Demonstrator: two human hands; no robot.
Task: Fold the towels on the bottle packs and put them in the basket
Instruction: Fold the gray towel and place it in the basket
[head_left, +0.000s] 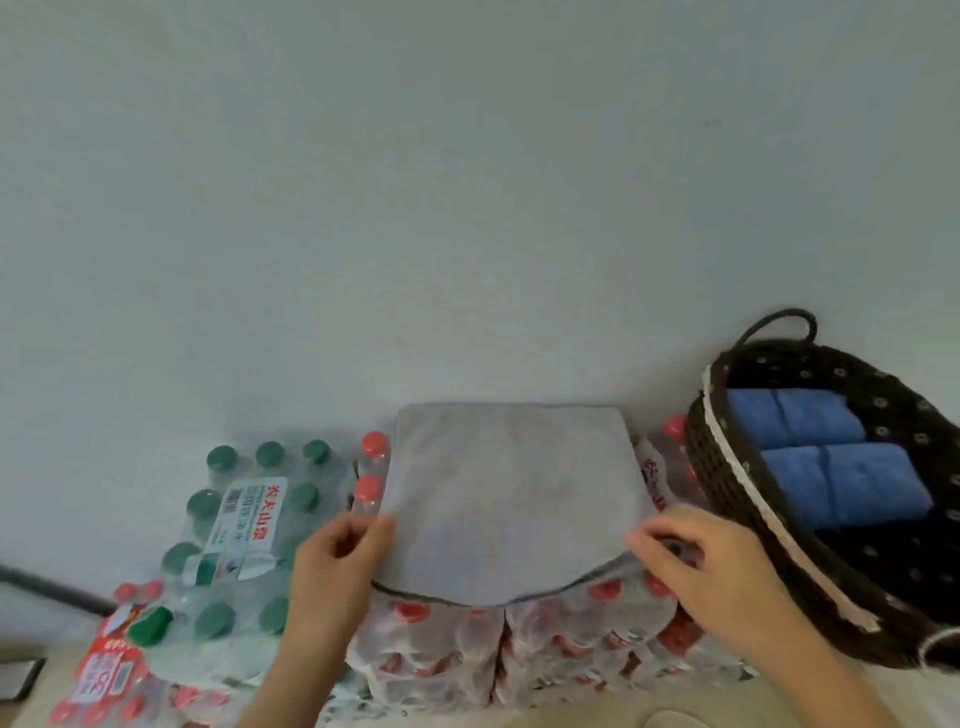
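A grey towel (511, 499) lies spread flat on top of a shrink-wrapped pack of red-capped bottles (519, 649). My left hand (337, 566) pinches the towel's near left corner between thumb and fingers. At the towel's near right corner, my right hand (701, 556) grips the edge with curled fingers. A dark woven basket (727, 499) with a white trim stands to the right and holds two folded blue towels (831, 467).
A pack of green-capped bottles (244, 525) sits to the left, with another red-capped pack (119, 675) in front of it. A plain grey wall rises right behind the packs. A dark cable (52, 590) runs along the floor at far left.
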